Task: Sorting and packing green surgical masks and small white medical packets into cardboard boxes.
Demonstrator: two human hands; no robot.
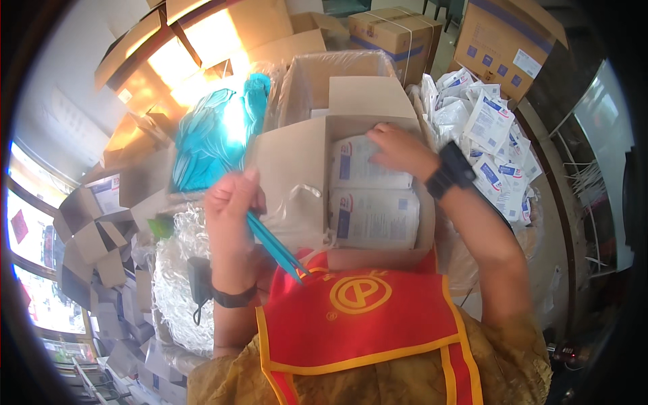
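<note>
Between the fingers of my left hand (233, 196), a few flat teal strips (273, 244) are pinched; they hang down toward the red apron. An open cardboard box (290, 182) stands before me, its left flap folded outward. Inside lie two stacks of white and blue printed packets, a far stack (368, 162) and a near stack (374, 217). My right hand (403, 150) reaches in over the far stack's right side, its fingers apart and touching or just above the packets. Its fingertips are partly blurred.
A heap of teal strips (223, 128) fills a container at far left. White stringy material (182, 283) is bagged at left. Loose white packets (489, 128) overflow a bin at right. Behind stand a plastic-lined carton (341, 64) and a strapped box (391, 34); smaller boxes (94, 239) pile up at far left.
</note>
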